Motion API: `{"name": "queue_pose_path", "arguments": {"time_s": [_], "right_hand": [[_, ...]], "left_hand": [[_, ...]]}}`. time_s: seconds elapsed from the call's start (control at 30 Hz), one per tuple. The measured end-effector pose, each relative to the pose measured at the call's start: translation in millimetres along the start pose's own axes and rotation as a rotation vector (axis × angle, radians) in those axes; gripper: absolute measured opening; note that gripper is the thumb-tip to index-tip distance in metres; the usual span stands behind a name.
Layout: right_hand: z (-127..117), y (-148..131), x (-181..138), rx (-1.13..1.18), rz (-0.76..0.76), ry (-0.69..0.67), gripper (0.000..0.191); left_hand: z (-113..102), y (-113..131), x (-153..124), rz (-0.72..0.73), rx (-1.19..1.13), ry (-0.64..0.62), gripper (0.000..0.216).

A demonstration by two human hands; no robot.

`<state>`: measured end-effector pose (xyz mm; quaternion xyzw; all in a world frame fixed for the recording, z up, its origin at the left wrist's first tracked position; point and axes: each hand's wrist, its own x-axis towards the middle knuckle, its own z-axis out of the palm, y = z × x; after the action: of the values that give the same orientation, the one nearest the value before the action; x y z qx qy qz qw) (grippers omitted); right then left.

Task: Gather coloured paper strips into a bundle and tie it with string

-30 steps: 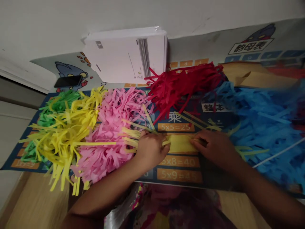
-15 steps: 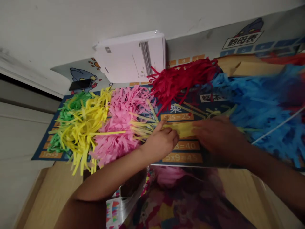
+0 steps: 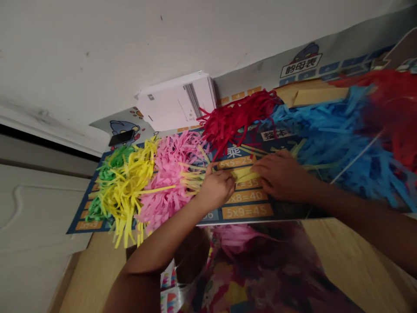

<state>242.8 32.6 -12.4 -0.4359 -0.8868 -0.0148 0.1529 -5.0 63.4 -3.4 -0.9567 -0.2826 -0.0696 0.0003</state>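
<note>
My left hand (image 3: 217, 188) is closed on the left part of a pale yellow fringed tissue paper (image 3: 243, 174). At the right part of the same paper my right hand (image 3: 282, 176) is closed too, fingers bent over it. The middle band lies low over the printed mat, narrow and bunched between the hands. Cut yellow strips (image 3: 192, 179) fan out past my left hand onto a pink tassel pile (image 3: 169, 169). More strips show beyond my right hand, near a blue tassel pile (image 3: 339, 143). My fingertips are partly hidden.
Yellow tassels (image 3: 130, 178) and green tassels (image 3: 114, 167) lie left; dark red tassels (image 3: 241, 113) lie behind the hands. A stack of white paper (image 3: 176, 102) leans by the wall. A phone (image 3: 122, 138) and folded tan paper (image 3: 319, 95) rest on the mat (image 3: 247, 211).
The yellow paper's band between my hands looks narrower and more bunched. My right hand is a little closer to my left. The whole view has shifted slightly.
</note>
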Motion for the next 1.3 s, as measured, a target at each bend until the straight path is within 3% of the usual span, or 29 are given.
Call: {"name": "queue_pose_path", "arguments": {"time_s": [0.07, 0.17, 0.37, 0.47, 0.6, 0.73, 1.2, 1.3], "right_hand": [[3, -13, 2, -0.035, -0.055, 0.038, 0.025], [13, -15, 2, -0.059, -0.047, 0.039, 0.011], [24, 13, -11, 0.053, 0.022, 0.106, 0.028], [26, 24, -12, 0.163, 0.083, 0.048, 0.027], [29, 35, -5, 0.316, 0.206, -0.091, 0.031], [28, 37, 6, 0.314, 0.315, -0.173, 0.036], [26, 32, 18, 0.267, 0.451, -0.227, 0.028], [23, 30, 18, 0.237, 0.51, -0.215, 0.023]], "left_hand": [[2, -1, -2, -0.01, -0.009, 0.039, 0.025], [5, -1, -5, -0.012, -0.042, 0.085, 0.024], [7, -7, -12, -0.024, -0.141, 0.109, 0.021], [5, -11, -13, -0.091, -0.189, 0.065, 0.02], [3, -16, -5, -0.282, -0.283, -0.049, 0.02], [1, -15, 4, -0.396, -0.244, -0.105, 0.031], [4, -16, 13, -0.419, -0.136, -0.192, 0.026], [4, -15, 10, -0.399, -0.106, -0.12, 0.012]]}}
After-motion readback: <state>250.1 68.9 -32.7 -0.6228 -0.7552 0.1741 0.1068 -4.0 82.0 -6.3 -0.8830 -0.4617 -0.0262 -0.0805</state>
